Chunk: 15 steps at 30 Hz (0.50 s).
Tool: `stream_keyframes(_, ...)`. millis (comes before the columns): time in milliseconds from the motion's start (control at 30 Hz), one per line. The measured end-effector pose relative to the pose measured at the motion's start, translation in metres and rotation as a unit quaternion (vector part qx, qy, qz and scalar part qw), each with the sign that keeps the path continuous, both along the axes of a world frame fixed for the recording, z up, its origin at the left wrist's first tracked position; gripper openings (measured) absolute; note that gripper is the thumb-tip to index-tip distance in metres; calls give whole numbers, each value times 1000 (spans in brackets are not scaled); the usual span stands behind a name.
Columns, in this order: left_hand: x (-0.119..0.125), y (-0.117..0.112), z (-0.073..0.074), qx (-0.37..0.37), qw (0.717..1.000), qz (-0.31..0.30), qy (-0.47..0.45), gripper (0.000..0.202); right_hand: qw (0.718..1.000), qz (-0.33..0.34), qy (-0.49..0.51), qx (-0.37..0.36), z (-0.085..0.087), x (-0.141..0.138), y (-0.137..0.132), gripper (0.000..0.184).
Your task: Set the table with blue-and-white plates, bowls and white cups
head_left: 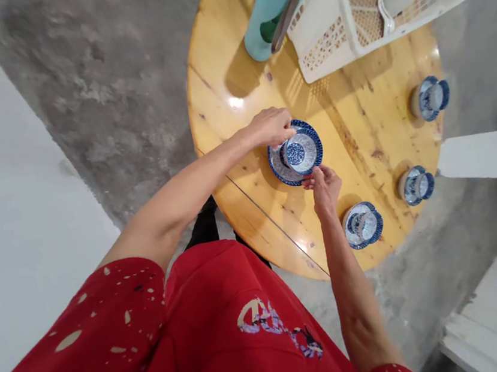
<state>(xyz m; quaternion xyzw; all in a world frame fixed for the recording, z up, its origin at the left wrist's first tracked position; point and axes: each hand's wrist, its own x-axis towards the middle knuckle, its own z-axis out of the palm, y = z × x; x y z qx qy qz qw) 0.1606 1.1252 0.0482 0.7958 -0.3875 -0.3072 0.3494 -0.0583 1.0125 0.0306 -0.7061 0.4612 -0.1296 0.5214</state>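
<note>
A blue-and-white bowl sits over a matching plate near the middle of the round table. My left hand is closed on the far-left rim of the bowl, with its fingertips partly hidden. On the near-right side, my right hand pinches the bowl's rim, close to the plate's edge. Whether the bowl rests on the plate or is slightly raised, I cannot tell. To the right of my right hand stands a set of blue-and-white dishes, a small cup on top of a wider piece.
Two similar dish sets, one lower right and one upper right, stand along the edge of the wooden table. Behind are a light-blue jug and a white plastic basket. A white bench-like surface lies at the right.
</note>
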Motion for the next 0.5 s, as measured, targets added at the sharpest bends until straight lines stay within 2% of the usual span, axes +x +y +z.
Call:
stream_keyframes(133, 2, 29, 20, -6, 998, 45, -52, 28, 998, -49, -29, 4, 11, -27, 3, 63)
stream_keyframes(233, -7, 55, 31, -47, 993, 86, -60, 30, 993, -104, -57, -10, 16, -72, 20, 64)
stream_keyframes(300, -18, 65, 32, -73, 991, 101, -58, 32, 988, -150, -48, -7, 13, -108, 42, 62)
stream_keyframes(333, -24, 68, 31, -81, 991, 95, -55, 32, 982, -184, -36, -4, 10, -125, 57, 62)
stream_keyframes(400, -39, 68, 24, -72, 996, 33, -41, 31, 963, -267, -15, 28, 0, -158, 92, 64)
stream_keyframes(500, -67, 66, 11, -45, 996, -69, -28, 27, 907, -414, 15, 80, -20, -202, 148, 58)
